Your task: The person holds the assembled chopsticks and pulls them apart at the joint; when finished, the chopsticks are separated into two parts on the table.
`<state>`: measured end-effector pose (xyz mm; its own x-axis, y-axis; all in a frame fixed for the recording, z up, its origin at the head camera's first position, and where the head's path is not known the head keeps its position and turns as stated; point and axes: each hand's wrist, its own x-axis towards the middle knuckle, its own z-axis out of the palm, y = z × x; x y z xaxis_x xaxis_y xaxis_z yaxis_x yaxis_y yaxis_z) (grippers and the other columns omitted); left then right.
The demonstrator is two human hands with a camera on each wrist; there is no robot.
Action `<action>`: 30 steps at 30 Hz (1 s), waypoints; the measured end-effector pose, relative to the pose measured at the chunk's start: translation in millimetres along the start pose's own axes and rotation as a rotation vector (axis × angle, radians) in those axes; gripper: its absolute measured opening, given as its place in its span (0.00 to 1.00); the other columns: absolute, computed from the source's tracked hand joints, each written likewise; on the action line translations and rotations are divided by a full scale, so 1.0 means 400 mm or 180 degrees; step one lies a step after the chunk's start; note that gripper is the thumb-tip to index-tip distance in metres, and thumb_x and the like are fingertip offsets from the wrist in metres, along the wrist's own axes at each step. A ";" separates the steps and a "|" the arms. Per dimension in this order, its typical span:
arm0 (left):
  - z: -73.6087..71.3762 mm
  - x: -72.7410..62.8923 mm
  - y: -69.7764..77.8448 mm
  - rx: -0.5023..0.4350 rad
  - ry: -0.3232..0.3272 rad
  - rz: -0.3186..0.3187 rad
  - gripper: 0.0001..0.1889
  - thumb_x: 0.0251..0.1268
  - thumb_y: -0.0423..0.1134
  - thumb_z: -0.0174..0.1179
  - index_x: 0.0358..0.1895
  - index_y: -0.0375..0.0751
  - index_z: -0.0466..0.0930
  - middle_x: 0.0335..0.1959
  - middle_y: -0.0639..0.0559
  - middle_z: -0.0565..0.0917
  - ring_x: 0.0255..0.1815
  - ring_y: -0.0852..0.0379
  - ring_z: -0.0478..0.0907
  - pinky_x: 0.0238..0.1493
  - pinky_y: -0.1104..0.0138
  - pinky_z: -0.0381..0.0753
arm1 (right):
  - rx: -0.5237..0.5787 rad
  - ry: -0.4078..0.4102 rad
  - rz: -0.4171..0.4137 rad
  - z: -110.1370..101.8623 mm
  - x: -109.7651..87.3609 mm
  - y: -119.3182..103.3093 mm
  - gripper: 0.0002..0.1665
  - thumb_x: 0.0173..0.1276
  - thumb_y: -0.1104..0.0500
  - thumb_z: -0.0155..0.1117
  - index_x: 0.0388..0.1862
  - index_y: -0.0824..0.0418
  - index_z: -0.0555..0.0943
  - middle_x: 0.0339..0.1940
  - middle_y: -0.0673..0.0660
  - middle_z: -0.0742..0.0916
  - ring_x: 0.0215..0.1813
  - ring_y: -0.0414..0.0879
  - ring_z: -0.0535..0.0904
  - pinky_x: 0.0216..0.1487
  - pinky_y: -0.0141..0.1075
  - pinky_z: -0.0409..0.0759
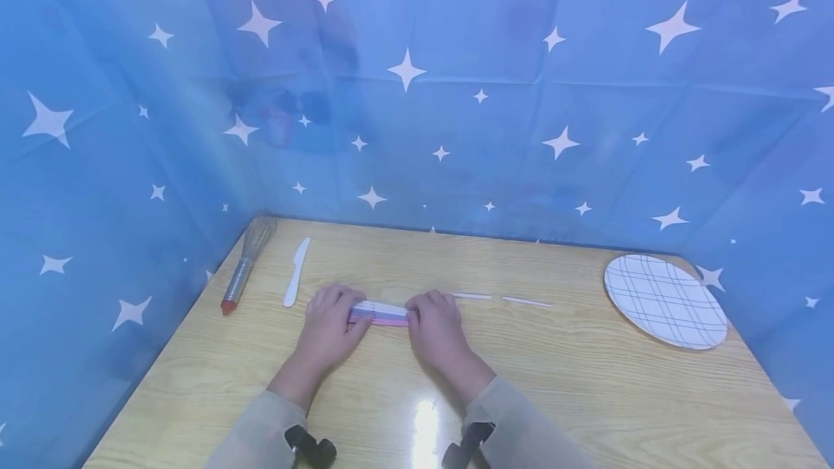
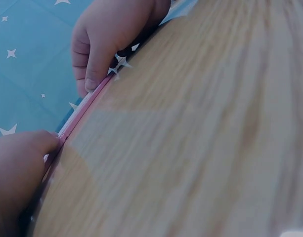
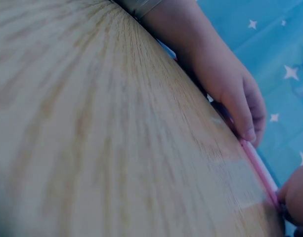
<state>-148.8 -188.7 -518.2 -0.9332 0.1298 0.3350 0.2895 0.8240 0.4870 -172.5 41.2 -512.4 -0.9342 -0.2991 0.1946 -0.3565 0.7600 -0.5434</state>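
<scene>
A narrow striped bundle in white, violet and pink (image 1: 384, 313) lies across the table; whether it is folded or made of separate strips I cannot tell. My left hand (image 1: 329, 328) pinches its left end, thumb on the near side and fingers beyond. At the other end, my right hand (image 1: 438, 331) holds it the same way. In the left wrist view, the bundle's pink near edge (image 2: 84, 111) lies low against the tabletop. The right wrist view has the pink and white edge (image 3: 260, 168) running between both hands. The covered ends are hidden by the fingers.
Two thin white sticks (image 1: 526, 302) lie to the right of my right hand. Left of my left hand are a white knife (image 1: 297, 272) and a whisk (image 1: 243, 266) with a red end. A checked oval plate (image 1: 666, 302) sits at the table's right edge. Starry blue cloth (image 1: 495, 165) surrounds the table.
</scene>
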 end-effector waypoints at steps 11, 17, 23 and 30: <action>0.000 0.002 -0.006 0.0002 -0.0133 -0.0102 0.26 0.71 0.50 0.69 0.66 0.42 0.80 0.63 0.47 0.79 0.69 0.41 0.68 0.72 0.44 0.62 | 0.0118 0.0142 0.0020 0.004 -0.002 0.001 0.06 0.77 0.60 0.66 0.48 0.58 0.87 0.46 0.53 0.88 0.49 0.49 0.75 0.58 0.46 0.76; -0.001 -0.002 -0.005 0.0002 -0.0104 -0.0121 0.23 0.75 0.47 0.66 0.66 0.42 0.80 0.63 0.46 0.79 0.68 0.42 0.69 0.69 0.45 0.65 | 0.0279 0.0296 -0.0005 0.002 -0.008 0.001 0.06 0.78 0.61 0.65 0.47 0.58 0.87 0.46 0.53 0.88 0.51 0.51 0.77 0.59 0.48 0.78; 0.001 0.002 -0.002 -0.0193 0.0185 -0.0268 0.19 0.77 0.44 0.65 0.63 0.39 0.81 0.63 0.42 0.81 0.69 0.38 0.70 0.70 0.41 0.64 | 0.0447 0.0587 -0.0121 0.006 -0.011 0.016 0.05 0.77 0.63 0.64 0.44 0.58 0.86 0.44 0.53 0.87 0.49 0.50 0.78 0.55 0.47 0.80; -0.002 0.006 0.002 -0.0392 0.0519 -0.0375 0.12 0.72 0.40 0.70 0.54 0.40 0.86 0.56 0.45 0.87 0.64 0.39 0.77 0.70 0.40 0.66 | 0.0692 0.0599 -0.0028 -0.009 -0.017 0.021 0.08 0.80 0.62 0.60 0.49 0.60 0.85 0.46 0.54 0.86 0.52 0.51 0.78 0.56 0.47 0.81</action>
<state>-150.7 -188.0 -516.3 -0.9183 -0.0622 0.3910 0.2137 0.7534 0.6218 -169.2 51.8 -515.2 -0.9246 -0.1772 0.3372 -0.3720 0.6102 -0.6994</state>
